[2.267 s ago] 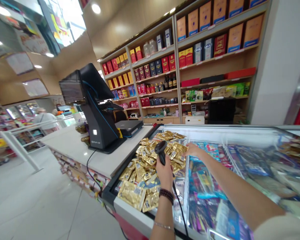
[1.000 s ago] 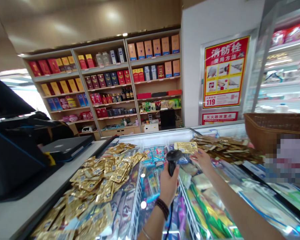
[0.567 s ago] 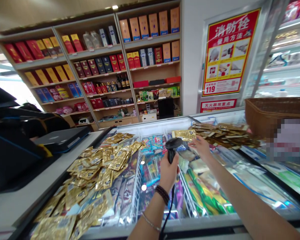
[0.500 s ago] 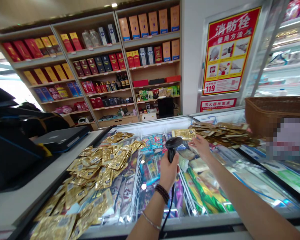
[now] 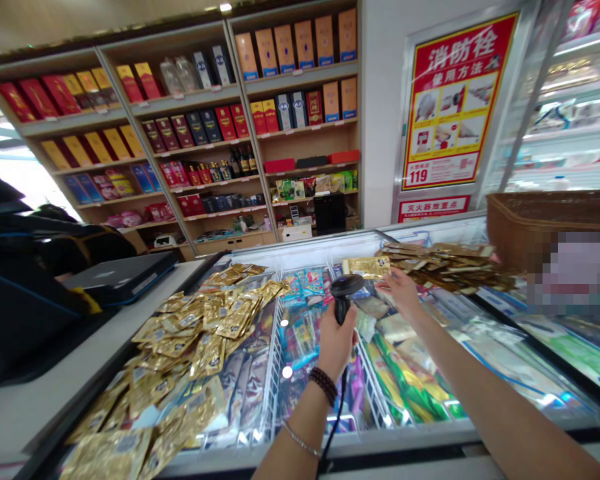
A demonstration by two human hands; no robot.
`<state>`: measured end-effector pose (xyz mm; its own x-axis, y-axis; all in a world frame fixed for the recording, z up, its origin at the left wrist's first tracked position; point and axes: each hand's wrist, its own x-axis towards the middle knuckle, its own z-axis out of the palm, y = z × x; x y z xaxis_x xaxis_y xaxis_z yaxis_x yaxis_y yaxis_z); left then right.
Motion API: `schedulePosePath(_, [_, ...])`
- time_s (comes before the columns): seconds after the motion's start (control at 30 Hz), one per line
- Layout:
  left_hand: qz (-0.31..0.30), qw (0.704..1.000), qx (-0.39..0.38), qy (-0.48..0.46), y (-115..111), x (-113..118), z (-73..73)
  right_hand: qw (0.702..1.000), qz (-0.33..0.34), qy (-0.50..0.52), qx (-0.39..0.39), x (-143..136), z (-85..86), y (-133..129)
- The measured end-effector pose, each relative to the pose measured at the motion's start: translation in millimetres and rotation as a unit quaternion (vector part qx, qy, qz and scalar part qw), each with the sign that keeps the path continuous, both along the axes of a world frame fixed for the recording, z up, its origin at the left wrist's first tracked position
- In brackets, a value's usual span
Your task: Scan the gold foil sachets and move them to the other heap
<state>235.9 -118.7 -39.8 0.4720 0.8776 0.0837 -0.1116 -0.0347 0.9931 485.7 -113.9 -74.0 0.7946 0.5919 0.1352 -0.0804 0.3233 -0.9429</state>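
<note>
My left hand [image 5: 337, 337] is wrapped round the handle of a black barcode scanner [image 5: 347, 287], its head pointing away from me and its cord hanging down past my wrist. Just beyond the scanner, my right hand [image 5: 401, 291] pinches the right end of a gold foil packet [image 5: 367, 267]. The packet lies roughly level above the freezer's glass top [image 5: 325, 393]. On the glass to the left spreads a loose heap of gold packets [image 5: 205, 320]. Past my right hand lies another pile of gold packets [image 5: 445, 263].
Under the glass are wire baskets and colourful frozen packs [image 5: 405, 380]. A brown wicker basket [image 5: 510, 227] stands at the right. A black device with a flat top [image 5: 120, 273] sits on the left counter [image 5: 45, 413]. Shelves of boxes [image 5: 200, 127] line the back wall.
The view has shifted very slightly. Both hands keep their holds on the scanner and the gold packet, almost in the same place.
</note>
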Motion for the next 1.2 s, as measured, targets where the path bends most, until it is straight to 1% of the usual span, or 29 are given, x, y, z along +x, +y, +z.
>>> schedulePosePath(0.17, [-0.012,1.000,0.002,0.003,6,-1,-5.8,1.000,0.009,0.002,0.003,1,0.5,0])
schedulePosePath(0.27, [-0.014,1.000,0.005,-0.001,6,3,-5.9,1.000,0.006,-0.003,0.002,0,0.6,-2])
schedulePosePath(0.4, [-0.007,0.999,0.015,-0.035,-6,17,-2.4,1.000,-0.003,0.012,0.018,1,1.0,-7])
schedulePosePath(0.47, [-0.008,0.999,0.013,-0.042,-13,26,-1.9,0.998,-0.034,0.019,0.042,8,3.0,-11])
schedulePosePath(0.53, [-0.009,0.999,0.008,-0.046,-19,35,-3.5,0.995,-0.077,0.023,0.066,25,8.5,-17])
schedulePosePath(0.6, [-0.013,0.999,0.008,-0.049,-23,43,-6.8,0.988,-0.127,0.020,0.084,49,19.1,-28])
schedulePosePath(0.73, [-0.011,0.999,0.012,-0.046,-27,60,-11.5,0.974,-0.216,0.009,0.063,105,52.1,-64])
schedulePosePath(0.83, [-0.015,0.999,-0.002,-0.052,-32,74,-11.6,0.970,-0.239,0.011,0.037,140,76.7,-91])
schedulePosePath(0.9, [-0.023,0.998,-0.008,-0.051,-37,82,-12.5,0.971,-0.240,0.012,0.016,156,88.4,-104])
schedulePosePath(0.97, [-0.024,0.998,-0.008,-0.051,-41,90,-15.4,0.972,-0.232,0.011,-0.011,167,95.4,-112])
schedulePosePath(1.03, [-0.018,0.998,-0.003,-0.055,-43,95,-19.7,0.974,-0.223,0.006,-0.044,175,97.9,-116])
schedulePosePath(1.13, [-0.019,0.999,0.004,-0.049,-42,95,-25.0,0.972,-0.214,-0.011,-0.091,182,96.3,-120])
schedulePosePath(1.2, [-0.023,0.999,0.001,-0.048,-40,92,-25.8,0.970,-0.213,-0.033,-0.113,183,93.8,-123])
